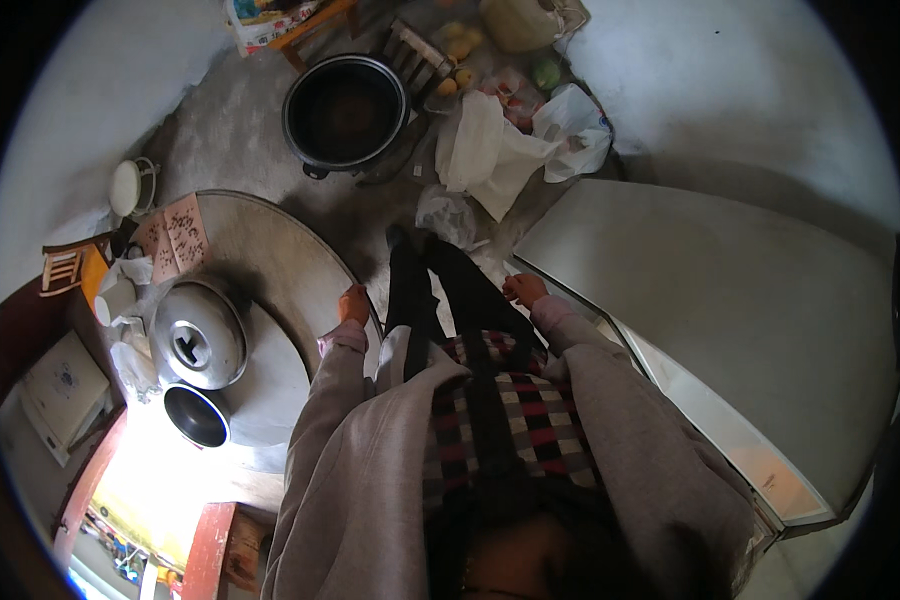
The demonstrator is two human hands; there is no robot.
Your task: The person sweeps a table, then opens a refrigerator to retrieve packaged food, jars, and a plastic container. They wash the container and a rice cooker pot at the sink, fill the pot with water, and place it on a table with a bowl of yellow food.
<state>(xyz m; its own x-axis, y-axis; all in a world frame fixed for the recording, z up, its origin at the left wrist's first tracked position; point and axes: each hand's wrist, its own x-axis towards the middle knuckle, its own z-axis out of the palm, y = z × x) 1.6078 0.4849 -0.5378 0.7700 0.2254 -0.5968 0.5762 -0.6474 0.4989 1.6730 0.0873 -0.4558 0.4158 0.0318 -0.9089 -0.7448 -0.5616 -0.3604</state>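
My left hand (pixel 354 305) hangs by the rim of a round table (pixel 270 225); its fingers are mostly hidden and nothing shows in it. My right hand (pixel 526 289) is nearest the edge of a long white-topped cabinet or freezer (pixel 705 300), its fingers loosely bent and apart, holding nothing visible. On the table's raised round middle (pixel 274 367) stands a large metal pot with a domed lid (pixel 199 335). Beside it is a dark-lined bowl-shaped pot (pixel 197 415).
A big black basin (pixel 346 112) stands on the concrete floor ahead, near a small wooden stool (pixel 420 56). Plastic bags (pixel 495 146), yellow fruit (pixel 457 79) and a plastic jug (pixel 529 22) lie to its right. A white round-seated stool (pixel 126 187) is by the left wall.
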